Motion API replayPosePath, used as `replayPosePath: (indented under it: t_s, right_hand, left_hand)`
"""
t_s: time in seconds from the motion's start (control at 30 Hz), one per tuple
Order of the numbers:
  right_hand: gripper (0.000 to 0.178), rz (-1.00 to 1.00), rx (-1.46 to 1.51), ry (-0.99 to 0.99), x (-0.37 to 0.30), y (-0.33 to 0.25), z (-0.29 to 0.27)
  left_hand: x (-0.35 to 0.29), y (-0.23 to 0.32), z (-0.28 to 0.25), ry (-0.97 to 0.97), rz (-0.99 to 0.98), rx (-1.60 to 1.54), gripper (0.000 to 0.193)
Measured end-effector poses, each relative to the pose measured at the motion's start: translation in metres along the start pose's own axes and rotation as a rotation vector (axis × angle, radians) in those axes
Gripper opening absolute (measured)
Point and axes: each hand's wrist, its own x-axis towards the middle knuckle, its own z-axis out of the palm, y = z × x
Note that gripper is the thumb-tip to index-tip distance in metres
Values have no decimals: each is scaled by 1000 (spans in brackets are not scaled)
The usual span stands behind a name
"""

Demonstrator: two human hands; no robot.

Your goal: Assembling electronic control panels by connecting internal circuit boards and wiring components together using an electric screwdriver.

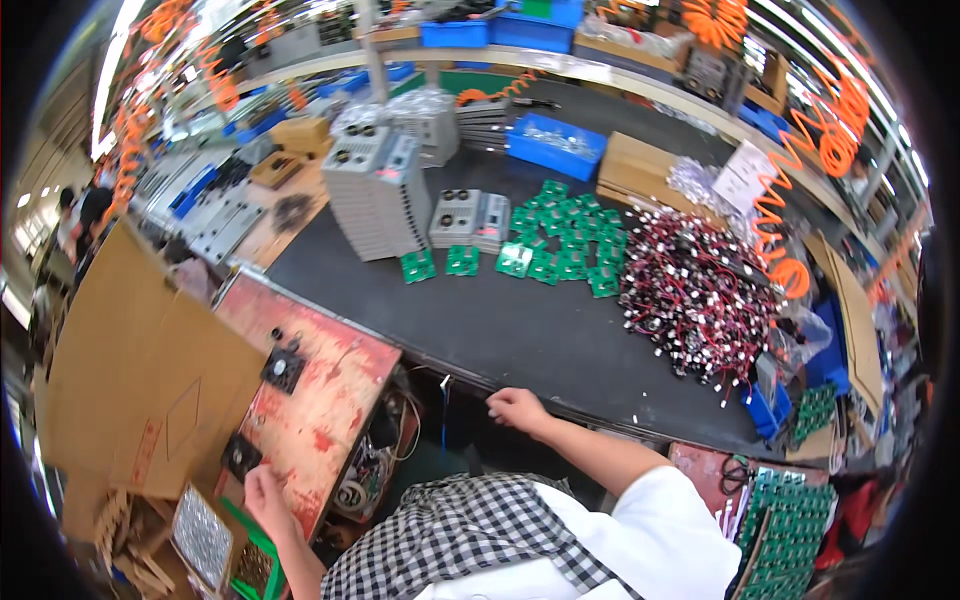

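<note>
My left hand (266, 498) is at the front edge of a worn red-and-wood board, right beside a small black square fan (241, 455). Its fingers look loosely extended, and I see nothing held in them. Farther up the same board (325, 420) lies a second black fan (284, 369) with a small black round part (277, 333) behind it. My right hand (519, 409) hovers at the near edge of the black bench (480, 340). Its fingers are curled together, and whatever is in them, if anything, is hidden.
Green circuit boards (570, 235) lie mid-bench beside stacked grey housings (368, 190). A heap of red-and-black wired connectors (695, 290) covers the right side. Blue bins (556, 146) stand behind. Cardboard (140, 370) rises at left; more boards (785, 520) sit at lower right. Orange coiled hoses (790, 275) hang down.
</note>
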Motion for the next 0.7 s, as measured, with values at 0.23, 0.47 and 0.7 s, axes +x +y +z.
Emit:
replayPosePath:
  t_s: [0.23, 0.47, 0.7]
  right_hand:
    - [24, 93, 285, 308, 17, -3, -91]
    - [27, 70, -33, 643, 128, -37, -171]
    - [50, 246, -901, 775, 195, -109, -165]
  left_hand:
    - [73, -6, 174, -678, 202, 314, 20]
    - [192, 38, 310, -627, 775, 585, 41]
    - [294, 94, 405, -368, 1205, 841, 40]
